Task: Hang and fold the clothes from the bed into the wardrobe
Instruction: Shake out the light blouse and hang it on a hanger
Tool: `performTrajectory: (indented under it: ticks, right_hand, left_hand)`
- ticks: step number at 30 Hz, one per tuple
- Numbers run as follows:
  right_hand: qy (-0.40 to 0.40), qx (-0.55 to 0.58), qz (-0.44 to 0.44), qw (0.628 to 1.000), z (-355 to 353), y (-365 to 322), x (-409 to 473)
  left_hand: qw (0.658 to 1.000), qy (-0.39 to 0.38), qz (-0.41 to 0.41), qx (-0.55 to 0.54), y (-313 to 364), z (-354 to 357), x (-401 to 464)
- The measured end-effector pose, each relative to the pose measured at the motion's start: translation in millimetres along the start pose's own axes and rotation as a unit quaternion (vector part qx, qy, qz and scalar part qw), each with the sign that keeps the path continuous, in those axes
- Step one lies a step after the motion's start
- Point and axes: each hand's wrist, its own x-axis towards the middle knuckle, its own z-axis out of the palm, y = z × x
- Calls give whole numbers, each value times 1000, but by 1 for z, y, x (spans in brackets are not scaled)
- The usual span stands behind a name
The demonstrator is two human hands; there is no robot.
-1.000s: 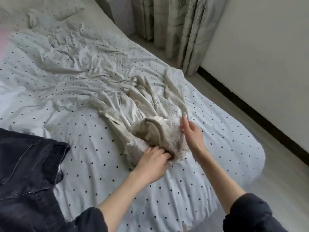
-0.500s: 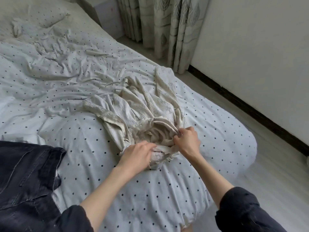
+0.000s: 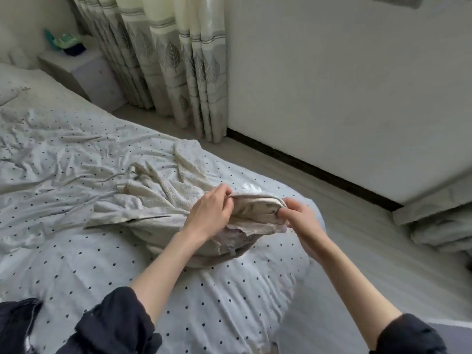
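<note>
A cream patterned garment [image 3: 163, 198] lies crumpled on the polka-dot bed [image 3: 76, 251] near its right edge. My left hand [image 3: 209, 213] pinches the left side of the garment's opening, lifted a little off the bed. My right hand [image 3: 298, 215] grips the right side of the same opening, and the edge is stretched between both hands. The rest of the garment trails back and to the left across the sheet. A dark pair of jeans [image 3: 15, 323] shows at the bottom left corner, mostly out of frame.
Leaf-print curtains [image 3: 173, 62] hang behind the bed beside a white wall [image 3: 344, 85]. A bedside cabinet [image 3: 86, 72] with small items stands at the back left. Light floor runs along the bed's right side, and a bundle of bedding [image 3: 444, 221] lies at the right.
Both hands have lifted the garment's opening off the bed and pulled it apart between them. The view has tilted up and to the right, so the jeans are nearly out of frame.
</note>
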Motion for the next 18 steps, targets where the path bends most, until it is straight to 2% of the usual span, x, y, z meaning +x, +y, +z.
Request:
performTrajectory:
  ticks: [3,8,12,16,18]
  right_hand:
    - [38,26,-10,999,-56,-17,-18]
    - [121,46,-20,991,-170,-34,-86]
    - [201,-16,-33,979,-263,-40,-164]
    - [260,-74,-32,962,-337,-39,-242]
    - [280,-106,-28,954,-365,-37,-278]
  left_hand:
    - [998,-6,67,15,51,-8,21]
    - [974,-5,224,-34,164,1,39]
    - [926,17,376,40,274,16,36]
    - [865,15,483,137,358,34,26]
    - [838,30,525,145,395,49,16]
